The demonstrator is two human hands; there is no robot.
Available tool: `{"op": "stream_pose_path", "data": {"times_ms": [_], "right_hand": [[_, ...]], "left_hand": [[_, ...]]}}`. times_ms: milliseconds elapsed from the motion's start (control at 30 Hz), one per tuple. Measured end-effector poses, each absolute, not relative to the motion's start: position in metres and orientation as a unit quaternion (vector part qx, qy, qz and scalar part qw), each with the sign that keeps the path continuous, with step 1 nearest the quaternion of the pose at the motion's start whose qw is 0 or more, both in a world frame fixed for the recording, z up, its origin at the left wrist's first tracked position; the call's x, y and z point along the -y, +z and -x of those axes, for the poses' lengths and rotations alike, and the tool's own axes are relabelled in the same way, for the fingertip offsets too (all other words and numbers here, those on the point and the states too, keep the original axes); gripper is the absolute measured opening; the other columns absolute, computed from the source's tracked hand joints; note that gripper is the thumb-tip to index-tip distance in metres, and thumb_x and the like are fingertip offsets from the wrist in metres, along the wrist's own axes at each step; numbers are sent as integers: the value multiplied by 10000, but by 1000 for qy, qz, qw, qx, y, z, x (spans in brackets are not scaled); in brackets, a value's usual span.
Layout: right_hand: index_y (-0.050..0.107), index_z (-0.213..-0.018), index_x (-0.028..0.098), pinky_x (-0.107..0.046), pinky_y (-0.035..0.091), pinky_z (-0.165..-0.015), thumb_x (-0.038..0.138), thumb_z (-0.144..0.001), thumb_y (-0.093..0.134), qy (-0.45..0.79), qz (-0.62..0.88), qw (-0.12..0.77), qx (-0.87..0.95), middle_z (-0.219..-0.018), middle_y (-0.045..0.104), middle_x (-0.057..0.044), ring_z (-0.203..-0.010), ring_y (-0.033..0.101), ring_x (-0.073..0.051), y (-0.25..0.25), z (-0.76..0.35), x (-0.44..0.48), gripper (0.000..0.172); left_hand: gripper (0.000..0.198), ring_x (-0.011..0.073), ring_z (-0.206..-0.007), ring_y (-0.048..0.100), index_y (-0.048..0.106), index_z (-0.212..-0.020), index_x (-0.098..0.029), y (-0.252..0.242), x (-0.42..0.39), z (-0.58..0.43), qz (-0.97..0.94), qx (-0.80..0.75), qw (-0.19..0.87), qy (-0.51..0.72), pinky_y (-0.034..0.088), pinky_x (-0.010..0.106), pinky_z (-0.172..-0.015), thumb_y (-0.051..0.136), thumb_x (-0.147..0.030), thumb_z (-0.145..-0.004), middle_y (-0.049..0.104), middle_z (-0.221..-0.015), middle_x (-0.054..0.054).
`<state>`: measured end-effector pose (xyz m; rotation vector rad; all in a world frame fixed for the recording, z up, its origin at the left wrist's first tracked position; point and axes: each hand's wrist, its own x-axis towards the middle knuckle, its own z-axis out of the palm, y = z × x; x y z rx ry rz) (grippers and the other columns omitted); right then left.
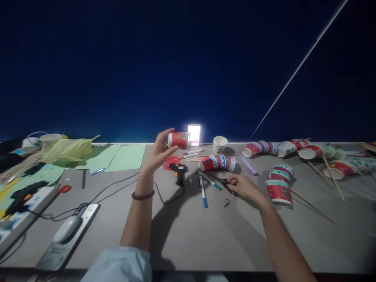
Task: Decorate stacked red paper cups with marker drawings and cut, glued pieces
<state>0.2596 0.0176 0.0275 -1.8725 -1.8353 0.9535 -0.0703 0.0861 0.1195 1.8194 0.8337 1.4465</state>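
My left hand (160, 150) is raised above the table, its fingers closed round a red paper cup (179, 140) held on its side. My right hand (245, 188) rests low on the grey table (182, 231), fingers curled on the handles of black scissors (225, 182). A black glue gun (179, 173) stands between my hands, its cable trailing left. Two blue-tipped markers (203, 190) lie beside the scissors. A stack of patterned cups (217, 163) lies on its side just behind them.
Stacked paper cups (279, 187) and wooden sticks (311, 205) lie to the right, more cups (260, 148) along the far edge, and a white cup (219, 144). Green paper sheets (122, 156), a power strip (69, 233) and clutter fill the left. A bright light (194, 134) glows behind.
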Motion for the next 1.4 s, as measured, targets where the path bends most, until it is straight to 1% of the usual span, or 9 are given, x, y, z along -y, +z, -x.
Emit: {"op": "stream_pose_path", "data": {"times_ms": [167,300,433,633,733,867,1000,1167,1400], "right_hand": [[615,-875,175,-247,387,-496,345,-704,662,476,566,158,654,-707,592,-2,-546,513,-119,55,-276,-7,246],[594,-903,190,-245,404,-497,395,-679,695,508,558,216,619,-743,559,-7,-623,541,-140,76,-277,-7,321],[532,-866,209,-240,407,-511,426,-688,696,522,526,273,613,-734,534,3,-638,536,-138,100,-267,-15,325],[530,-834,211,-250,399,-548,363,-724,701,527,393,194,728,-739,531,-1,-631,475,-124,134,-240,-33,255],[498,-819,204,-235,366,-514,415,-758,669,554,345,179,736,-727,513,4,-607,444,-111,136,-232,-42,279],[461,-802,195,-224,355,-514,471,-760,656,578,301,178,738,-743,486,9,-614,423,-98,129,-224,-51,341],[450,-782,190,-238,380,-573,468,-755,663,578,297,198,733,-788,495,-6,-667,449,-106,126,-221,-52,351],[469,-774,187,-232,367,-543,442,-730,695,562,328,177,738,-740,522,-2,-639,458,-107,128,-223,-50,344],[498,-770,202,-264,421,-560,426,-700,717,557,358,190,725,-721,573,-19,-640,521,-137,128,-223,-48,320]], "left_hand": [[602,172,-899,631,470,-1252,-273,118,-90,72,-629,-347,380,583,552,273,-729,750,-284,-719,585,-1122,76],[375,135,-810,616,538,-1042,-215,117,-91,71,-589,-359,397,605,520,232,-662,736,-297,-734,619,-955,45],[263,108,-735,587,597,-998,-222,118,-89,68,-579,-344,426,604,492,210,-627,688,-334,-779,612,-865,19],[304,108,-705,590,572,-1065,-249,119,-85,58,-533,-333,505,592,472,200,-568,637,-401,-809,615,-898,21],[310,124,-694,605,568,-1040,-231,122,-81,53,-526,-309,526,593,490,224,-579,622,-433,-812,627,-869,23],[382,142,-723,620,566,-1137,-228,127,-74,48,-530,-277,572,562,503,247,-614,562,-475,-846,639,-892,39],[404,158,-772,632,558,-1195,-209,131,-68,46,-550,-272,604,509,501,258,-651,512,-457,-879,647,-942,61],[417,204,-868,650,538,-1233,-214,134,-63,41,-569,-246,641,452,509,294,-699,521,-438,-881,650,-1049,96],[387,176,-781,649,586,-1187,-211,138,-59,33,-583,-232,636,449,497,270,-646,536,-434,-875,661,-997,90]]}}
